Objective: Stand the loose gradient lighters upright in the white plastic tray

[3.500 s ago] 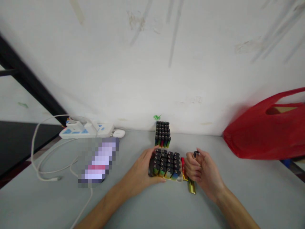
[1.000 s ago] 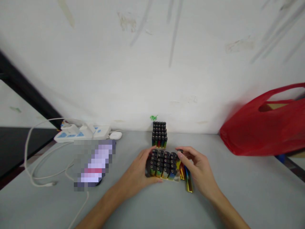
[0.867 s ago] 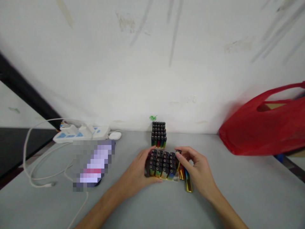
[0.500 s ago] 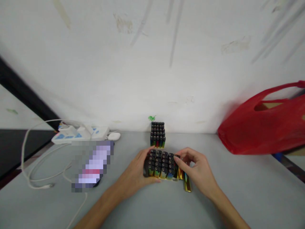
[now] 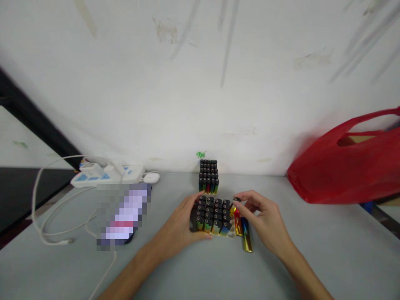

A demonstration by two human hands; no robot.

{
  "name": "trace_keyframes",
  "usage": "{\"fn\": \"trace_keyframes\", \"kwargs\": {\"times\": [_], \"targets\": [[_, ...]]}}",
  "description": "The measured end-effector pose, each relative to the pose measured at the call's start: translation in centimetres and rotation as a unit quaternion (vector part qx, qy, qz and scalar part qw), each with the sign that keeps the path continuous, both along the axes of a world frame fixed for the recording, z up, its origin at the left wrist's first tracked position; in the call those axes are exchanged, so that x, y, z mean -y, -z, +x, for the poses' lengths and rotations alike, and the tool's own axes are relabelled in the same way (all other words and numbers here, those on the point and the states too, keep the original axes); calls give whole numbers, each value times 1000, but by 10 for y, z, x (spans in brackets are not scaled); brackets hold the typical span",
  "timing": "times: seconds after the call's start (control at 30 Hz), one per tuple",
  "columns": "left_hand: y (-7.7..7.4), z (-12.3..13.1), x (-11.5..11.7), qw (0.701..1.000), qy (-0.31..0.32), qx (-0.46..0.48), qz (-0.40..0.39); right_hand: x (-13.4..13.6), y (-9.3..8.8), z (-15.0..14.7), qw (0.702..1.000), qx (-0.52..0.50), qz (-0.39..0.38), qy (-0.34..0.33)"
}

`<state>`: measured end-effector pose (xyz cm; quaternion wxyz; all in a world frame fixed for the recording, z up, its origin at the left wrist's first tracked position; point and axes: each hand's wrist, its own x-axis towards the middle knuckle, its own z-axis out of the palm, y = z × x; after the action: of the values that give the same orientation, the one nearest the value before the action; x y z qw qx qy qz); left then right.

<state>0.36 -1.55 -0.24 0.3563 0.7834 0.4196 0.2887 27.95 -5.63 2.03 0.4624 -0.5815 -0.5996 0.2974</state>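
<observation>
Several lighters (image 5: 213, 214) with black tops and shiny coloured bodies stand in rows in a clear plastic tray (image 5: 230, 234). My left hand (image 5: 184, 218) wraps round the tray's left side, thumb along the front and fingers behind. Thumb and fingers of my right hand (image 5: 258, 212) pinch the black top of a lighter (image 5: 236, 200) at the tray's right edge; its lower part is hard to separate from the shiny things below. Under that hand, a red-gold lighter body (image 5: 238, 225) shows, and a blue-gold lighter (image 5: 247, 239) lies on the table.
Behind the tray, a block of upright lighters (image 5: 208, 177) stands near the wall. A phone (image 5: 126, 216), blurred out, lies at the left among white cables (image 5: 46, 241), with a power strip (image 5: 125, 175) and a small white case (image 5: 151, 178) behind. A red bag (image 5: 346, 166) sits at the right.
My right hand has shifted slightly right, away from the tray's right row, with a lighter top between its fingers. More of the red-gold body shows now. My left hand keeps its hold.
</observation>
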Motion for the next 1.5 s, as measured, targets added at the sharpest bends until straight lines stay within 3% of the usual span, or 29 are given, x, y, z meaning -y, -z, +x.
{"fn": "trace_keyframes", "kwargs": {"times": [0.23, 0.67, 0.73, 0.9, 1.13, 1.5], "targets": [[0, 0, 0, 1000, 3, 5, 3, 4, -8, 6, 996, 76, 22, -48], [-1, 0, 1, 1000, 0, 4, -2, 3, -12, 8, 987, 121, 40, -96], [-1, -1, 1, 1000, 2, 3, -3, 3, -11, 8, 989, 118, 31, -86], [2, -1, 0, 1000, 1, 1, 2, -4, 2, 15, 987, 162, -5, 13], [0, 0, 2, 1000, -5, 3, -1, -6, 20, 18, 967, 244, -73, -27], [1, 0, 1, 1000, -2, 6, 0, -6, 22, 19, 966, 244, -87, -18]]}}
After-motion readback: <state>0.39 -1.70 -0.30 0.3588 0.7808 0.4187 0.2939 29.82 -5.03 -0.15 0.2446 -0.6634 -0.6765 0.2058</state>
